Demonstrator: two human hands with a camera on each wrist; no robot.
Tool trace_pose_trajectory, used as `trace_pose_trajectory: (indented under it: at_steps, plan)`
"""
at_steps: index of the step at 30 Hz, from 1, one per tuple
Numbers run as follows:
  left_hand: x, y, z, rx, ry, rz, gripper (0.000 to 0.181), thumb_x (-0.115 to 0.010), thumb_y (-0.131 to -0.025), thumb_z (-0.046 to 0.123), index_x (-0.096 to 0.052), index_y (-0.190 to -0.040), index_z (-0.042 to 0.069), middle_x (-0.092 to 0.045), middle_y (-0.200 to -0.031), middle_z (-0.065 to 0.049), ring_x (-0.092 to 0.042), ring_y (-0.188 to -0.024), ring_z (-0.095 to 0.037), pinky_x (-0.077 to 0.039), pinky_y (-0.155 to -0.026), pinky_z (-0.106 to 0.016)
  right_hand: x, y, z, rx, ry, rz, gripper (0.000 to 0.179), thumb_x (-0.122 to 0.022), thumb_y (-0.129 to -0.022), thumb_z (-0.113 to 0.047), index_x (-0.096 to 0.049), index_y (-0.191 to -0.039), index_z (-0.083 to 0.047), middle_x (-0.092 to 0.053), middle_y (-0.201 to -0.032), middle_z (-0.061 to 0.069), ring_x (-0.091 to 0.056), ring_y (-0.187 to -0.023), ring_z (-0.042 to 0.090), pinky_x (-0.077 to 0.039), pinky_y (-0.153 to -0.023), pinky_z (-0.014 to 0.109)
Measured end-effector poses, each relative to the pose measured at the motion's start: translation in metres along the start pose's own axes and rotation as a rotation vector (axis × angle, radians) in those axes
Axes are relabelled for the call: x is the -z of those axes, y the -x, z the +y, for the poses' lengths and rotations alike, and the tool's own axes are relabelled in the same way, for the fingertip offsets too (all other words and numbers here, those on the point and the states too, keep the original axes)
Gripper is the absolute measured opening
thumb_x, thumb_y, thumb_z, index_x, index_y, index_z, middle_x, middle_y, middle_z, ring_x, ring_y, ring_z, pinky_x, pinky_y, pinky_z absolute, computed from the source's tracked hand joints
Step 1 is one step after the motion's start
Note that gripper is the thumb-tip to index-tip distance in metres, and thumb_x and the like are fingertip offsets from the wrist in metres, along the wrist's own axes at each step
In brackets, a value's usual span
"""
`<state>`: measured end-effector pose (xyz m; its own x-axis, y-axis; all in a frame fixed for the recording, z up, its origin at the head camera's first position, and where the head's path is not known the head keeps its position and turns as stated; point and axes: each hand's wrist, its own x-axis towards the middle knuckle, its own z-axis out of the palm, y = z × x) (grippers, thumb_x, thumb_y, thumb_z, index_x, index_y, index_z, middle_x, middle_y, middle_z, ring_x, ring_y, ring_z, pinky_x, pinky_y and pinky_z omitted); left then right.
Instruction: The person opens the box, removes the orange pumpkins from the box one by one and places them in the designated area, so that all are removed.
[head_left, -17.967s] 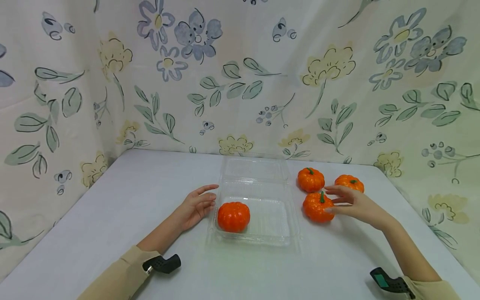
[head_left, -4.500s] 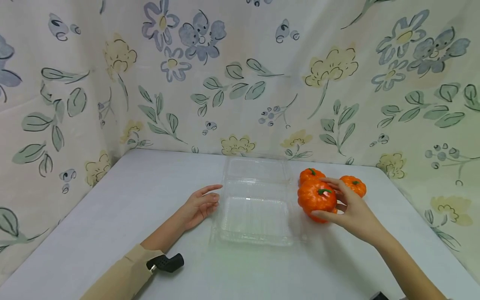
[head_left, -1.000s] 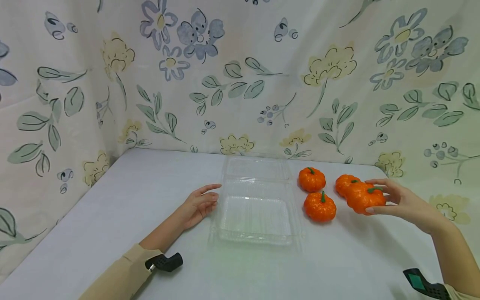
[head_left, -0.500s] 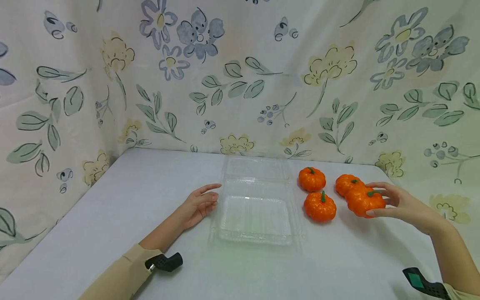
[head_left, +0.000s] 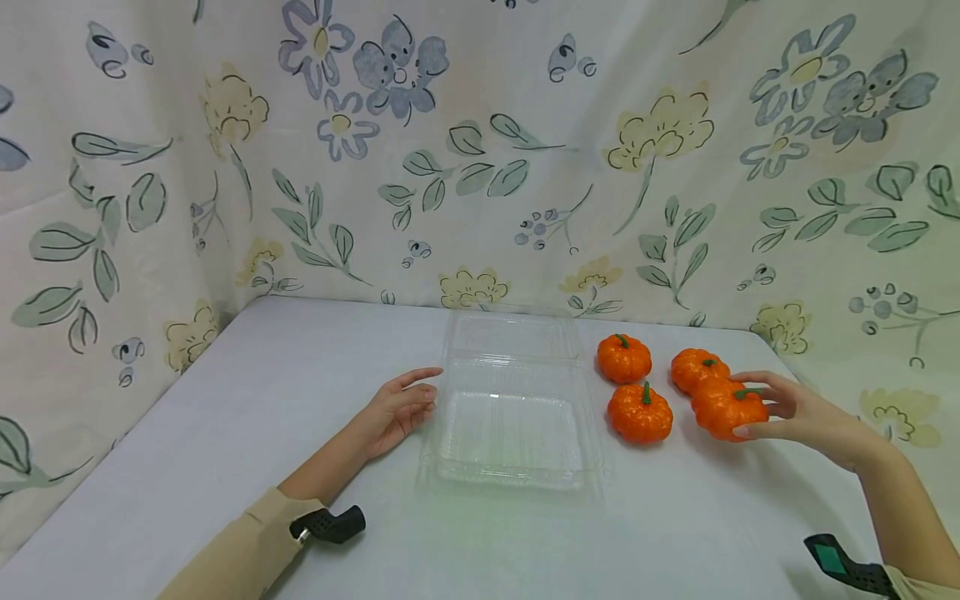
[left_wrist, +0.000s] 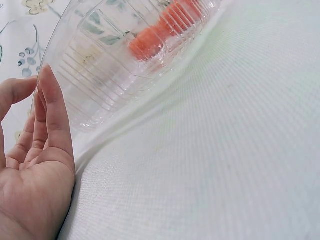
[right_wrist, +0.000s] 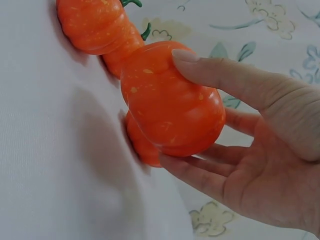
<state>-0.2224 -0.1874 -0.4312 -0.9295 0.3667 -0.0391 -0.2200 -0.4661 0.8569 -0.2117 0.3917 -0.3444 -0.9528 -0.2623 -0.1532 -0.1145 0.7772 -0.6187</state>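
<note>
Four fingers and thumb of my right hand (head_left: 798,417) grip an orange toy pumpkin (head_left: 726,410) with a green stem, from its right side. In the right wrist view the gripped pumpkin (right_wrist: 172,102) hangs close over the table, its shadow apart from it. It overlaps a pumpkin (head_left: 696,370) behind it. Two more pumpkins stand to the left, one at the back (head_left: 623,359) and one in front (head_left: 640,414). My left hand (head_left: 396,417) rests on its side at the left edge of a clear plastic clamshell box (head_left: 510,433), fingers mostly straight, fingertips right at the rim.
The box's lid (head_left: 513,335) lies folded back toward the rear, and its base holds nothing. A white cloth covers the table (head_left: 300,350). Behind the table hangs a flower-print curtain (head_left: 480,200).
The pumpkin that was in the box has come out in my right hand, gone right past the front pumpkin, and lowered slightly in the last second. My left hand stays put.
</note>
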Motion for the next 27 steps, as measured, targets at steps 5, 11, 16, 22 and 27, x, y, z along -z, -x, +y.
trace_pose_trajectory:
  at_steps: [5,11,16,22,27]
  plan:
    - [0.0,0.0,0.0,0.004,0.002,0.004,0.037,-0.065,-0.1,-0.004,-0.059,-0.133,0.011,-0.064,-0.1,-0.003,-0.067,-0.08,-0.008,-0.06,-0.075,-0.017,-0.001,-0.001,0.004,-0.009,-0.009,-0.018,0.077,-0.075,-0.096,-0.025,-0.033,-0.154,0.005,-0.042,-0.148,0.043,-0.05,-0.127,0.06,-0.056,-0.089,0.07]
    - [-0.001,0.0,0.0,0.005,0.001,-0.001,0.036,-0.051,-0.104,-0.009,-0.059,-0.134,0.011,-0.064,-0.098,-0.001,-0.067,-0.081,-0.008,-0.06,-0.075,-0.017,-0.003,-0.003,0.009,-0.018,-0.03,-0.036,0.077,-0.075,-0.096,-0.026,-0.034,-0.154,0.004,-0.037,-0.152,0.044,-0.045,-0.13,0.065,-0.054,-0.088,0.071]
    - [-0.001,-0.001,0.0,0.004,-0.002,0.001,0.037,-0.05,-0.104,-0.01,-0.06,-0.133,0.011,-0.064,-0.097,-0.001,-0.067,-0.08,-0.008,-0.06,-0.075,-0.017,-0.003,-0.003,0.013,-0.021,-0.038,-0.045,0.076,-0.075,-0.096,-0.026,-0.035,-0.153,0.003,-0.036,-0.153,0.042,-0.043,-0.131,0.065,-0.054,-0.088,0.071]
    - [-0.002,-0.001,0.0,0.007,-0.005,0.005,0.037,-0.049,-0.105,-0.01,-0.06,-0.132,0.012,-0.064,-0.097,-0.001,-0.066,-0.08,-0.008,-0.06,-0.075,-0.017,-0.005,-0.004,0.017,-0.001,-0.013,-0.053,0.075,-0.074,-0.096,-0.024,-0.036,-0.154,0.006,-0.041,-0.151,0.042,-0.045,-0.13,0.063,-0.054,-0.087,0.069]
    - [-0.002,-0.001,0.0,0.009,0.003,0.007,0.037,-0.047,-0.105,-0.01,-0.06,-0.133,0.011,-0.064,-0.097,-0.001,-0.066,-0.08,-0.008,-0.06,-0.075,-0.017,-0.007,-0.005,0.021,0.009,-0.026,-0.065,0.074,-0.074,-0.096,-0.022,-0.037,-0.153,0.006,-0.043,-0.151,0.04,-0.044,-0.132,0.062,-0.053,-0.089,0.07]
